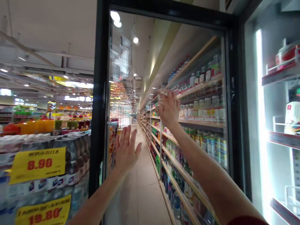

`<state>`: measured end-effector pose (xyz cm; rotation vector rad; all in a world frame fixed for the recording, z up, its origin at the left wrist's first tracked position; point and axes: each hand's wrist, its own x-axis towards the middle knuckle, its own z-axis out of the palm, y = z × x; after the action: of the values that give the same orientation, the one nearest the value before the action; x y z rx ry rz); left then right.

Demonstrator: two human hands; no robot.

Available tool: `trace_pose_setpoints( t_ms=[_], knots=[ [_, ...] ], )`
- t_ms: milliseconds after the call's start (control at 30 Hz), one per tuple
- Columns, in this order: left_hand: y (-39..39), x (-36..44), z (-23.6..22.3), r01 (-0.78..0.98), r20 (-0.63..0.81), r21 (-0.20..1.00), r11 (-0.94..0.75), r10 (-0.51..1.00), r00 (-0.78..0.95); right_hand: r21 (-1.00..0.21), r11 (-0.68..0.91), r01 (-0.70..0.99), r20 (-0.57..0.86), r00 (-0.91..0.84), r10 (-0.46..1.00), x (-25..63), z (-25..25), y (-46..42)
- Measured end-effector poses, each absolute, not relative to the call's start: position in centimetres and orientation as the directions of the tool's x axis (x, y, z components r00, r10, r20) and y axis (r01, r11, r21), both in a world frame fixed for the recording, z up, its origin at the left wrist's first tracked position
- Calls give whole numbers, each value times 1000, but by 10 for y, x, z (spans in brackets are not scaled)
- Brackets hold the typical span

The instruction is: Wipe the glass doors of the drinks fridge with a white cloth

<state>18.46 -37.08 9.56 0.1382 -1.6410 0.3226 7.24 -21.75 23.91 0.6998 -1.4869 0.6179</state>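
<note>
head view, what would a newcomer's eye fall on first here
The eye would probably land first on the two bare arms reaching toward the black-framed glass door mid-picture: the left hand spread low, the right hand higher, with a blurred pale crumpled thing at its fingers. Next would likely come the yellow "8.90" sign at lower left and the bright light strip at right.

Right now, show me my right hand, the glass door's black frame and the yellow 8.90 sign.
Right hand [170,109]: head view, on the back of the hand.
Black door frame [100,93]: head view, on its left upright.
Yellow 8.90 sign [38,164]: head view, on its middle.
</note>
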Motion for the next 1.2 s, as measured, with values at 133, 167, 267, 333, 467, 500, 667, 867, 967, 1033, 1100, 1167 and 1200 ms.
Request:
trace_pose_setpoints(
  t_ms=[133,167,267,333,467,500,667,867,967,1033,1100,1167,1200],
  knots=[
    [-381,190,108,-260,986,-143,955,114,-121,354,582,-732,925,180,-335,86,230,-237],
    [-385,193,114,-261,987,-134,956,105,-123,317,603,-732,941,162,-298,82,232,-232],
    [-400,199,136,-282,993,-95,955,71,-94,20,682,-731,1000,2,-28,71,240,-213],
    [-406,201,146,-292,994,-92,952,72,-81,-48,683,-729,999,-48,20,73,235,-211],
    [-409,201,149,-286,994,-94,953,77,-71,347,568,-746,921,156,-357,85,198,-215],
    [-408,200,148,-284,995,-92,954,75,-71,381,555,-739,905,175,-389,82,191,-210],
    [-404,199,147,-271,996,-69,960,53,-66,-156,715,-682,987,-88,132,46,187,-167],
    [-405,199,147,-242,997,-55,969,40,-69,218,659,-720,968,75,-238,54,166,-181],
    [-405,199,147,-247,997,-51,968,35,-69,103,701,-706,993,39,-107,40,163,-157],
    [-404,200,148,-244,997,-46,969,29,-75,-130,722,-680,989,-38,142,28,164,-138],
    [-403,201,149,-232,996,-42,972,24,-81,-234,710,-664,967,-80,244,26,160,-135],
    [-399,201,148,-223,997,-42,974,25,-78,-155,714,-683,987,-75,143,37,149,-149],
    [-396,200,145,-222,997,-47,974,31,-77,-41,709,-704,999,-43,15,45,142,-158]
  ],
)
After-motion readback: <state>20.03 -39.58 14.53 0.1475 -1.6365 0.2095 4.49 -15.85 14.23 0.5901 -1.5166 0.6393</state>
